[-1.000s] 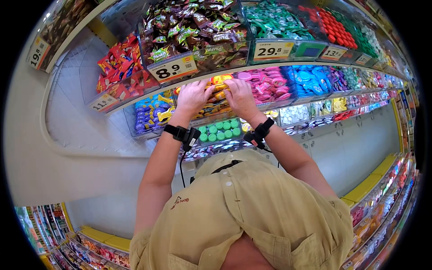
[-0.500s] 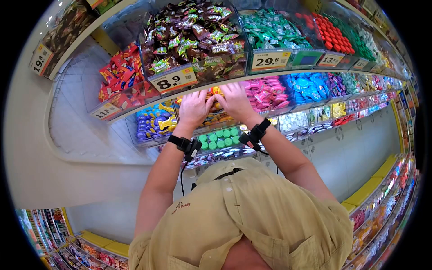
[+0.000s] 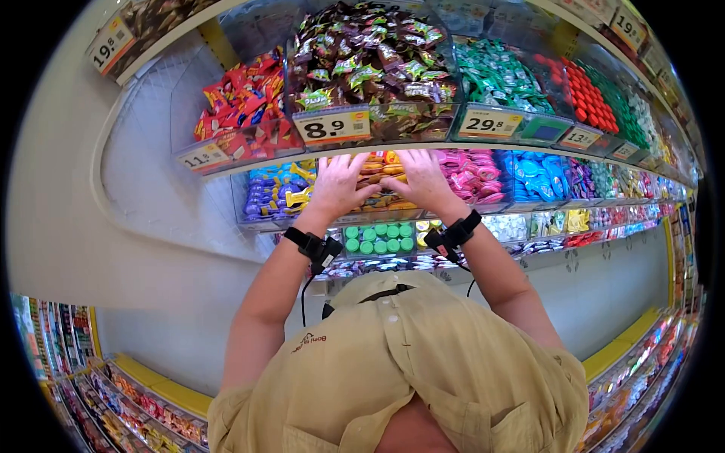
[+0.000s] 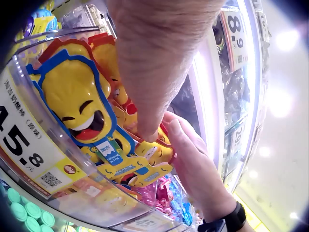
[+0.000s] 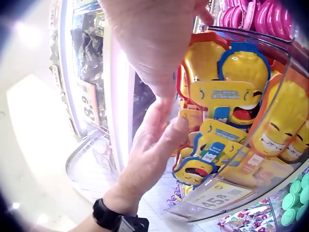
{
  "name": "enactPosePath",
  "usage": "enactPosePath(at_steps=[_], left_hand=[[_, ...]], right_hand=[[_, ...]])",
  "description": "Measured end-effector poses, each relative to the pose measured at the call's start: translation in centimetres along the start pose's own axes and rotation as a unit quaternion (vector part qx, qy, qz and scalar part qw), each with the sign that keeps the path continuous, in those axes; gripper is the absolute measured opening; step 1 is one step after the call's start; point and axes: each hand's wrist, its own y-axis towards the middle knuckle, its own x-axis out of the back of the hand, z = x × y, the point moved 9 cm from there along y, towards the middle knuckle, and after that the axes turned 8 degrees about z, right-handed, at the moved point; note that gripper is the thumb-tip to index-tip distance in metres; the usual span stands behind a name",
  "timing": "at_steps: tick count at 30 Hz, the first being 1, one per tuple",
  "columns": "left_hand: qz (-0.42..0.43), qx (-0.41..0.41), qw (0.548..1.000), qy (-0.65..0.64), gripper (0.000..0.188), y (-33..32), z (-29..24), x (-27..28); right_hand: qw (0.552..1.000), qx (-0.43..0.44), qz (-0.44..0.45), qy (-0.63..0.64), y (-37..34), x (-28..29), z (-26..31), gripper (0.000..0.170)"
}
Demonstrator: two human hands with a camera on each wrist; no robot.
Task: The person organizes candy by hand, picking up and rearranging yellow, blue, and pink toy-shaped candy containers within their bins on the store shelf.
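Both hands are inside a clear bin of yellow face-shaped packs with red or blue edges. In the head view the left hand [image 3: 334, 187] is over the bin's left part, its fingers extended and thumb pointing inward. Opposite it, the right hand [image 3: 423, 183] has its fingers spread and its thumb near the packs [image 3: 389, 198]. The left wrist view shows a blue-edged laughing pack [image 4: 79, 104] upright at the bin's front, beside the left hand [image 4: 157, 58]. Several packs [image 5: 227, 99] overlap beside the right hand [image 5: 154, 43] in the right wrist view. Some fingertips are hidden.
Above the hands runs a shelf edge [image 3: 408, 149] with bins of dark-wrapped [image 3: 370, 68] and green sweets [image 3: 498, 79]. Purple-and-yellow packs [image 3: 276, 189] flank the bin on the left, pink ones [image 3: 472, 175] on the right. Green-lidded tubs [image 3: 379, 240] sit below.
The hands have moved apart, their thumbs now separated with packs visible between them. The shelves have shifted right and down in the head view.
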Motion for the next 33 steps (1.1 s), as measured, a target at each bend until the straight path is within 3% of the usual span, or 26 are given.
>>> enactPosePath(at_steps=[1,5,10,14,18,19,22,27,33], left_hand=[[-0.008,0.012,1.000,-0.001,0.063,-0.3,0.5,-0.1],[-0.095,-0.020,0.995,-0.007,0.055,-1.4,0.9,-0.3],[-0.127,-0.022,0.991,-0.034,0.052,-1.9,1.3,-0.1],[-0.153,-0.025,0.987,-0.040,0.051,-2.2,1.5,-0.3],[-0.171,-0.026,0.984,-0.046,0.051,-2.5,1.6,-0.2],[-0.177,-0.024,0.983,-0.049,0.051,-2.5,1.6,-0.1],[-0.190,-0.027,0.980,-0.051,0.051,-2.7,1.7,-0.1],[-0.200,-0.030,0.978,-0.054,0.049,-2.8,1.8,-0.1],[-0.202,-0.029,0.977,-0.069,0.040,-2.9,2.2,-0.3]], right_hand=[[0.999,0.008,0.028,-0.025,0.0,-0.6,0.2,0.065],[0.989,-0.016,0.121,-0.082,0.4,-1.1,0.9,0.078],[0.978,-0.025,0.189,-0.088,1.2,-2.2,0.4,0.088],[0.962,-0.070,0.256,-0.069,1.3,-2.9,-0.9,0.086],[0.969,-0.043,0.227,-0.089,1.4,-3.0,-0.6,0.074],[0.974,-0.032,0.220,-0.043,1.6,-2.8,-0.9,0.067],[0.955,-0.073,0.288,-0.001,1.9,-2.6,-1.8,0.063],[0.975,-0.044,0.204,-0.076,1.6,-2.4,-0.6,0.059],[0.958,-0.074,0.271,0.061,1.9,0.0,-1.2,0.057]])
